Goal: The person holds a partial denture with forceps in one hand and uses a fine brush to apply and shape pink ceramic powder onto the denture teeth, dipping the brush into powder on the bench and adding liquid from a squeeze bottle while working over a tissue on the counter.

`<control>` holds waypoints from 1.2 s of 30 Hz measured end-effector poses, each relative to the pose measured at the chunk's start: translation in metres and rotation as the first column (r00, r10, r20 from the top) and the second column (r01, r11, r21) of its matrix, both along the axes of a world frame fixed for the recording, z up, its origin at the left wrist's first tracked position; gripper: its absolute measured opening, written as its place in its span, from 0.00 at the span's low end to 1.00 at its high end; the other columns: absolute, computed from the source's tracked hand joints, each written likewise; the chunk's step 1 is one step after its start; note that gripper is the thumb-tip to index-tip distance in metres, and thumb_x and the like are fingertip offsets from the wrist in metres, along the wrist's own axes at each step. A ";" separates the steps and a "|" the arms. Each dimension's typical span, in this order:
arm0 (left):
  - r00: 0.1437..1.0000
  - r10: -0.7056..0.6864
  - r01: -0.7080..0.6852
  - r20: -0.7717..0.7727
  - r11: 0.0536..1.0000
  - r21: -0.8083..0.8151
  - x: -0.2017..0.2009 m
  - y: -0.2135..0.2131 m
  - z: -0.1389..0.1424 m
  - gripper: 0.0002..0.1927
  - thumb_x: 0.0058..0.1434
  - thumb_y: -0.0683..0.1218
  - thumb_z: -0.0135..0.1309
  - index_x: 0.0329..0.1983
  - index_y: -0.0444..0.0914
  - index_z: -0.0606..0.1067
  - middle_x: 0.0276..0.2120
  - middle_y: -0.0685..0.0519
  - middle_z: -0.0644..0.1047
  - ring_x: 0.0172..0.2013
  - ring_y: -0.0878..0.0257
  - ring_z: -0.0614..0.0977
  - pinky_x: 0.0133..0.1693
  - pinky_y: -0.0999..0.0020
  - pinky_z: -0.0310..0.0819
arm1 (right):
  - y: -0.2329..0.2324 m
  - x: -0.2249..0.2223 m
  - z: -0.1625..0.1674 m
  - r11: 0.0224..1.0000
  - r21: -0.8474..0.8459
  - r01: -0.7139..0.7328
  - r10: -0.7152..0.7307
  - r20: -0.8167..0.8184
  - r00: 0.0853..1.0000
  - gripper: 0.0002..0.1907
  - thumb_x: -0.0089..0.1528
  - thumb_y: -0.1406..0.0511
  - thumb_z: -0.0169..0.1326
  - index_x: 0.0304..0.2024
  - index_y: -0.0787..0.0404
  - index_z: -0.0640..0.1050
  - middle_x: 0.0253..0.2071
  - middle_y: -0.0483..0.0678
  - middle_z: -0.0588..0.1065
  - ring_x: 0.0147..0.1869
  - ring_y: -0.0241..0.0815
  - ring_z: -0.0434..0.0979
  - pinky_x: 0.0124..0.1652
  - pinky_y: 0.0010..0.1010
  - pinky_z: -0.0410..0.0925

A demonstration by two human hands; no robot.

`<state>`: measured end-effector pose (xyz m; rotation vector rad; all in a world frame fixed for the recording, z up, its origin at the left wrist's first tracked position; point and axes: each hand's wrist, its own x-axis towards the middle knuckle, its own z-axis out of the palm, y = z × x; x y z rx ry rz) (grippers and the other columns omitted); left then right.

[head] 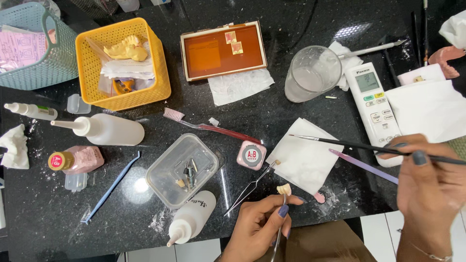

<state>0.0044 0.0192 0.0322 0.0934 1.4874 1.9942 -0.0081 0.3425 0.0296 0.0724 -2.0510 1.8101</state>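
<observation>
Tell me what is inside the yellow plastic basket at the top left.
The yellow plastic basket holds a pale yellow dental cast on top of folded white paper, with a small blue and orange item below. Whatever lies under the paper is covered.

A black speckled surface (39,213) carries a yellow basket (92,68), teal basket (53,63), orange tray (223,51), glass (312,73), remote (374,106), toothbrush (204,126), clear tub (160,179), white bottles (109,129), tweezers (247,189) and tissues (303,160).
</observation>
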 end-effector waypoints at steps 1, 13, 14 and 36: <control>0.999 0.005 -0.004 -0.033 1.000 0.004 0.000 0.000 -0.001 0.17 0.75 0.46 0.43 0.57 0.32 0.77 0.22 0.55 0.74 0.21 0.74 0.70 0.25 0.76 0.62 | -0.009 0.005 -0.003 0.999 -0.041 0.010 -0.008 0.043 0.999 0.08 0.78 0.70 0.52 0.47 0.72 0.74 0.45 0.59 0.75 0.46 0.41 0.77 0.53 0.34 0.73; 0.995 0.025 -0.024 -0.100 1.000 0.004 -0.003 -0.002 -0.004 0.17 0.75 0.46 0.44 0.56 0.31 0.78 0.22 0.55 0.74 0.25 0.72 0.73 0.28 0.75 0.65 | -0.024 0.020 -0.009 0.992 0.123 0.006 -0.045 0.320 0.946 0.07 0.70 0.75 0.51 0.46 0.77 0.77 0.41 0.62 0.77 0.44 0.46 0.81 0.50 0.36 0.75; 0.995 0.021 -0.021 -0.099 1.000 0.001 -0.003 -0.002 -0.004 0.17 0.75 0.45 0.44 0.56 0.31 0.78 0.21 0.55 0.74 0.24 0.73 0.73 0.28 0.75 0.65 | -0.021 0.021 -0.012 0.989 0.149 0.000 -0.050 0.334 0.941 0.07 0.69 0.75 0.51 0.46 0.76 0.77 0.40 0.62 0.78 0.43 0.47 0.82 0.49 0.36 0.75; 0.996 0.021 -0.023 -0.087 1.000 -0.018 -0.009 0.002 0.000 0.15 0.73 0.43 0.45 0.55 0.32 0.78 0.21 0.56 0.73 0.24 0.73 0.73 0.28 0.75 0.66 | -0.022 0.033 -0.013 0.882 0.470 -0.045 -0.014 0.120 0.993 0.07 0.57 0.72 0.56 0.38 0.67 0.80 0.34 0.51 0.78 0.38 0.38 0.79 0.33 0.24 0.70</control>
